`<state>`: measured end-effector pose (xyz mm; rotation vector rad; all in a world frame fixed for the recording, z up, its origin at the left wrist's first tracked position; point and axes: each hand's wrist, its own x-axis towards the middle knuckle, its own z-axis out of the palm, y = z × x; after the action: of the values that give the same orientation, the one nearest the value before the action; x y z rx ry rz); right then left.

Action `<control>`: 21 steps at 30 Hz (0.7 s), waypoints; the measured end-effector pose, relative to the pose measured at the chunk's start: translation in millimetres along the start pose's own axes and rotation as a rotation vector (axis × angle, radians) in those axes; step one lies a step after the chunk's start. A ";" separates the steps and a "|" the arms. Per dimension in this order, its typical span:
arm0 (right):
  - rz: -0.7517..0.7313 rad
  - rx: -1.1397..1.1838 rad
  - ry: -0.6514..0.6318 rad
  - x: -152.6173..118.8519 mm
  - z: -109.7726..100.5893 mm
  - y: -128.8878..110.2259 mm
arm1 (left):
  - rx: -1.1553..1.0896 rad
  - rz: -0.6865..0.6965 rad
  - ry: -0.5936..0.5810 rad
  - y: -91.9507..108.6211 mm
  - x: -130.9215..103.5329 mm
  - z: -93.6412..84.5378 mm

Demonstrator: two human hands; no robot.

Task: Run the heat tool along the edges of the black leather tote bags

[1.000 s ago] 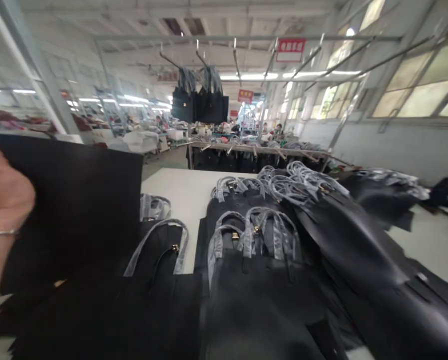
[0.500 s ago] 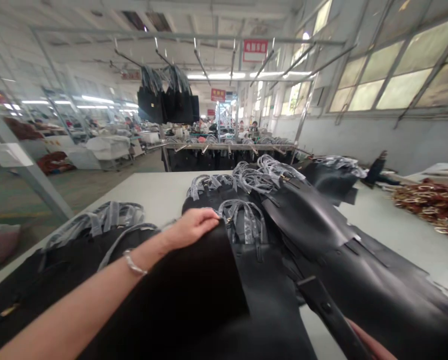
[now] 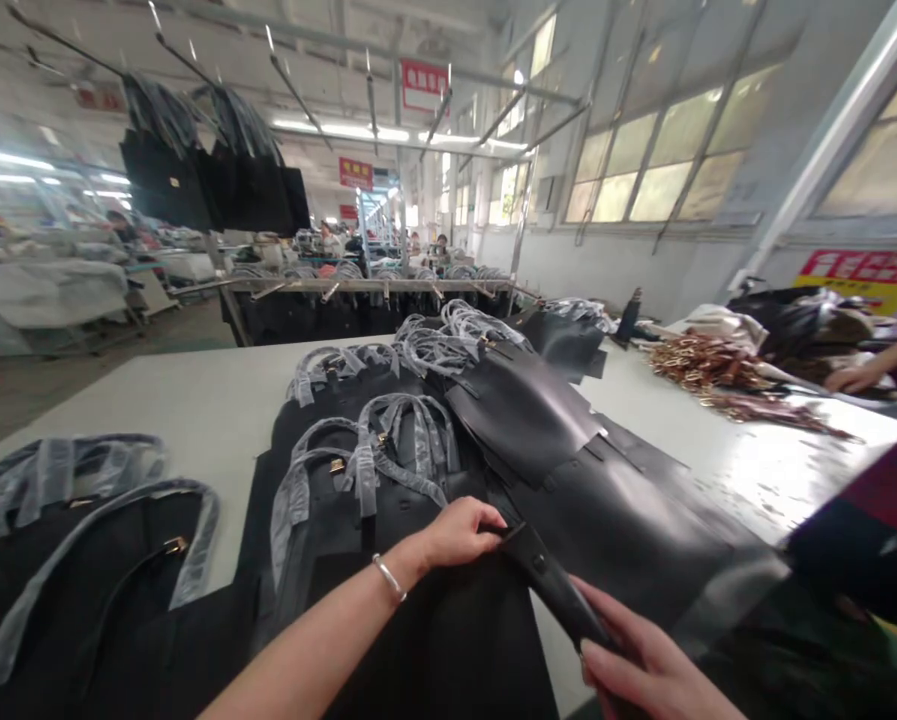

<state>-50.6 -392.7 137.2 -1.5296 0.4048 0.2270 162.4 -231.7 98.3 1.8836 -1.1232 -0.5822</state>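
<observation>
My left hand (image 3: 467, 532), with a silver bracelet at the wrist, pinches the upper end of a black strap (image 3: 539, 568) that has a round snap on it. Lower right, my right hand (image 3: 628, 650) is wrapped round the lower part of the same strap. Under my left forearm lies a black bag (image 3: 410, 520) with plastic-wrapped handles. Two more black bags (image 3: 140, 560) with wrapped handles and gold clasps lie at the left. Black bags and panels (image 3: 530, 410) are piled just beyond my hands.
The pale table (image 3: 193, 385) runs beneath the bags. Brown straps with metal rings (image 3: 710, 365) are heaped at the right, near another person's hand (image 3: 857, 375). Black bags hang from a rack (image 3: 215, 180) at the upper left. Windows line the right wall.
My left hand has let go of the black bag edge and moved right and down to the strap's end. More of my right hand shows, and the view has turned right.
</observation>
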 end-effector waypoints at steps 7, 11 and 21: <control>0.007 0.025 0.012 12.7 -7.2 8.9 | -0.134 -0.015 -0.057 -7.9 7.3 8.8; -0.052 0.053 0.044 18.7 -10.3 16.1 | -0.195 -0.028 -0.077 -10.7 6.3 11.6; -0.019 0.032 0.101 31.8 -7.1 29.0 | -0.070 -0.027 -0.005 -18.2 1.3 27.1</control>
<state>-33.8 -402.0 98.1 -1.5166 0.4710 0.1282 152.0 -240.1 68.5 1.8404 -1.0684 -0.6337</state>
